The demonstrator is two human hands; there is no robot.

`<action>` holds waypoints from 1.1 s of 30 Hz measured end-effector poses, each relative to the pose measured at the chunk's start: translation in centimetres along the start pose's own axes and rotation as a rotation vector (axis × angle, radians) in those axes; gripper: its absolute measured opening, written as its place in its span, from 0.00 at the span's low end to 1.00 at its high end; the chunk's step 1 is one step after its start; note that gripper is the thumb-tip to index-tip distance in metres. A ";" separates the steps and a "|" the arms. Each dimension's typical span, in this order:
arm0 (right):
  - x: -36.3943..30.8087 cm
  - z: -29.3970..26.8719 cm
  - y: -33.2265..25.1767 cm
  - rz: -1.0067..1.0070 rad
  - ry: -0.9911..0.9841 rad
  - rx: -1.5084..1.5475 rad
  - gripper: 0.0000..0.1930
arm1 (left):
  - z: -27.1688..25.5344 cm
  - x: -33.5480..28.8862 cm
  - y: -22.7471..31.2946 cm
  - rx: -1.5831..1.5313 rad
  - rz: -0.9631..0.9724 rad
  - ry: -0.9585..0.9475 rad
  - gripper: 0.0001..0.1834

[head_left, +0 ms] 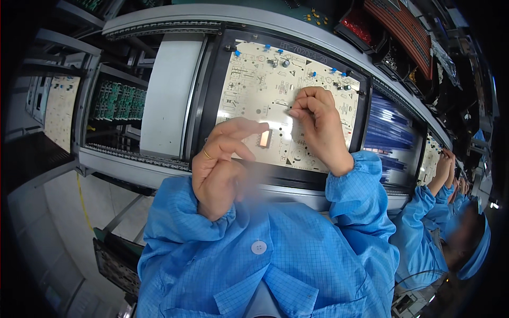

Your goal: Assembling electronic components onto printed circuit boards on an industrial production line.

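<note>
A cream circuit board (244, 95) lies in a dark frame on the rail line in front of me. Small blue and black components (286, 63) stand along its far side. Over the board's right half, my right hand (321, 122) is closed in a pinch, thumb against forefinger; whatever is between the tips is too small to make out. My left hand (220, 161), with a ring on one finger, hovers at the board's near left edge. Its forefinger reaches toward a small orange-lit rectangle (264, 138), the other fingers are loosely bent apart, and nothing shows in them.
Dark bins (358, 29) of parts line the far right side. Loose yellow parts (316, 17) lie on a green surface beyond the rail. Blue strips (389, 127) fill the section to the right. Green boards (119, 100) stand racked at left. A co-worker (429, 233) works at right.
</note>
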State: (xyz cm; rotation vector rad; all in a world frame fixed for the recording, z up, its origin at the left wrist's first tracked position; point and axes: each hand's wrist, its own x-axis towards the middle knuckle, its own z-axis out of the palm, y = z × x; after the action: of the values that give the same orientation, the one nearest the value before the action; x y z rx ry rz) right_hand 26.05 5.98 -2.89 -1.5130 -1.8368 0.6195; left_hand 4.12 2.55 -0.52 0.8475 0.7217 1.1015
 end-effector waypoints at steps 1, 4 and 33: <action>0.0 0.0 0.0 0.005 -0.001 -0.005 0.03 | -0.2 0.2 -0.3 0.011 0.030 -0.002 0.15; 0.0 0.0 -0.2 0.000 0.003 -0.027 0.04 | -0.3 0.3 -0.6 0.018 0.068 -0.018 0.15; 3.7 -15.0 12.8 -0.110 0.221 -0.712 0.20 | -2.9 1.0 3.6 0.257 0.245 0.211 0.16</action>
State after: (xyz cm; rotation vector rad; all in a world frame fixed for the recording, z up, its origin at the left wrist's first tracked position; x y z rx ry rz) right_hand 45.24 11.54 -1.47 -1.7996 -2.0486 -0.2923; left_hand 0.34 4.95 1.04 1.0688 0.9693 1.3495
